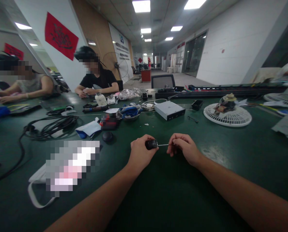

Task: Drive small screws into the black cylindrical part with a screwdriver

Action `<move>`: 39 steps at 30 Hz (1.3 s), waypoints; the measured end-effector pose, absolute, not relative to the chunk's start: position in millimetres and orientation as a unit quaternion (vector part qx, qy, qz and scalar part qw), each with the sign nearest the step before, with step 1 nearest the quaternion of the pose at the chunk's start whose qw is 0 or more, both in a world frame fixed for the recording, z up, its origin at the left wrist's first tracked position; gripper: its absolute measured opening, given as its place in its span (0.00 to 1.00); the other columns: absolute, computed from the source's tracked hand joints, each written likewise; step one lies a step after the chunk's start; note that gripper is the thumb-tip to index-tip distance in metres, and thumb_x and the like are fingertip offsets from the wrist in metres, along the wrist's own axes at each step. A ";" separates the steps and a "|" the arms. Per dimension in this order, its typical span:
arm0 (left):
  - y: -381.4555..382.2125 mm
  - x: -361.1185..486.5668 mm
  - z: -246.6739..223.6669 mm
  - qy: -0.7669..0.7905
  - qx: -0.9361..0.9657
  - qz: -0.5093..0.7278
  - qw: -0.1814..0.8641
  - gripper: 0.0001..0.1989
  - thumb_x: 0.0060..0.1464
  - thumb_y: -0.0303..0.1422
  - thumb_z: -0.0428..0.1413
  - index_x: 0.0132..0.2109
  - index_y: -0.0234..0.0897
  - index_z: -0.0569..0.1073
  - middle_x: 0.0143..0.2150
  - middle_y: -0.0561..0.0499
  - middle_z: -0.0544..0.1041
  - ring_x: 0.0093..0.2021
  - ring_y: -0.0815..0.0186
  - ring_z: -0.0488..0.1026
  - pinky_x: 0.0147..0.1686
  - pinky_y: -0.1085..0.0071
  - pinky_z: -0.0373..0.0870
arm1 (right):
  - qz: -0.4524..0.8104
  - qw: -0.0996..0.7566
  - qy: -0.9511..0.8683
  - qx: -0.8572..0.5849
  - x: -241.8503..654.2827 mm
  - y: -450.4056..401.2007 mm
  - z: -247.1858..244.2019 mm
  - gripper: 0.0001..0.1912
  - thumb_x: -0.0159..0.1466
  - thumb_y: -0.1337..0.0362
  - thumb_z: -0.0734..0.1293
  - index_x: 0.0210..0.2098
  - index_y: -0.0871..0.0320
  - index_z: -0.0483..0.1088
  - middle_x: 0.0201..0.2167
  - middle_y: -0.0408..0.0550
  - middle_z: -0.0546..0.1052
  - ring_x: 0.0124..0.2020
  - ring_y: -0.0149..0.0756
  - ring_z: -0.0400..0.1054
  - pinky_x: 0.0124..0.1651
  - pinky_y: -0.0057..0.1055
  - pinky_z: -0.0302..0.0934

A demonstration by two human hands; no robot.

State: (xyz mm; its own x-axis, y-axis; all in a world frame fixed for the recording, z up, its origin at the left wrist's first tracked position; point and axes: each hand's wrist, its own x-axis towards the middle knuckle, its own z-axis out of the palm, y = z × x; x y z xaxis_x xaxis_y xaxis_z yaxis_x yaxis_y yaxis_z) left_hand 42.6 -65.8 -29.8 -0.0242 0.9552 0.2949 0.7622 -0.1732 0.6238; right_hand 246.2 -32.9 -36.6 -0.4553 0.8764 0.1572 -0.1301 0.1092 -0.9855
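My left hand [142,148] is closed around a short black cylinder [151,144] above the green tabletop. Out of the cylinder's right end a thin metal rod [162,145] runs level toward my right hand [182,146]. The fingers of that hand are pinched at the rod's far end. What lies inside them is mostly hidden, and I cannot tell whether rod and cylinder are one piece. Beyond my hands sits a grey disc drive [169,110] with a black front. A small dark thin part [193,119] lies to its right.
At left are a white-edged device with a strap [41,196], a black mouse [107,137] and coiled black cables [47,127]. Blue gloves [130,110] lie in a bowl. A white fan grille [227,115] stands right. Two people [97,77] sit across on the left.
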 end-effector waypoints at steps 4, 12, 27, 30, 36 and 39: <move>-66.5 43.5 -28.0 0.625 0.691 0.336 0.138 0.13 0.47 0.33 0.65 0.42 0.45 0.76 0.42 0.53 0.80 0.47 0.57 0.76 0.50 0.55 0.68 | 0.593 0.444 -0.602 -0.299 246.6 -32.8 -37.3 0.08 0.64 0.65 0.60 0.32 0.58 0.69 0.26 0.47 0.80 0.21 0.33 0.71 0.24 0.28 0.56; -67.4 45.1 -24.6 0.640 0.678 0.330 0.149 0.13 0.46 0.33 0.66 0.42 0.44 0.77 0.42 0.53 0.81 0.46 0.58 0.76 0.50 0.58 0.68 | 0.595 0.421 -0.615 -0.303 245.5 -32.0 -36.2 0.08 0.62 0.66 0.60 0.29 0.58 0.69 0.22 0.47 0.79 0.19 0.33 0.70 0.23 0.28 0.54; -65.3 43.1 -30.9 0.633 0.685 0.334 0.132 0.14 0.46 0.33 0.66 0.42 0.45 0.77 0.41 0.54 0.80 0.46 0.58 0.76 0.50 0.57 0.68 | 0.559 0.441 -0.614 -0.339 243.5 -33.6 -35.9 0.08 0.63 0.65 0.60 0.32 0.58 0.69 0.25 0.46 0.80 0.20 0.32 0.71 0.23 0.27 0.55; -66.2 43.5 -29.5 0.630 0.692 0.327 0.133 0.13 0.47 0.34 0.65 0.42 0.45 0.77 0.41 0.54 0.80 0.46 0.58 0.75 0.51 0.56 0.67 | 0.569 0.423 -0.622 -0.333 244.4 -33.8 -35.8 0.08 0.62 0.66 0.60 0.29 0.58 0.69 0.22 0.45 0.78 0.19 0.32 0.70 0.23 0.27 0.54; -66.8 44.5 -27.2 0.631 0.697 0.317 0.126 0.13 0.48 0.34 0.65 0.43 0.45 0.77 0.41 0.53 0.80 0.47 0.57 0.75 0.51 0.56 0.67 | 0.572 0.444 -0.612 -0.317 245.2 -32.4 -36.7 0.09 0.64 0.65 0.60 0.31 0.58 0.69 0.24 0.46 0.79 0.20 0.32 0.70 0.24 0.28 0.56; -67.0 44.9 -26.8 0.635 0.697 0.311 0.120 0.13 0.48 0.34 0.65 0.43 0.45 0.77 0.42 0.53 0.80 0.47 0.57 0.75 0.51 0.56 0.67 | 0.557 0.441 -0.617 -0.338 243.9 -32.5 -36.4 0.08 0.63 0.66 0.60 0.30 0.58 0.69 0.24 0.46 0.79 0.20 0.32 0.70 0.23 0.27 0.54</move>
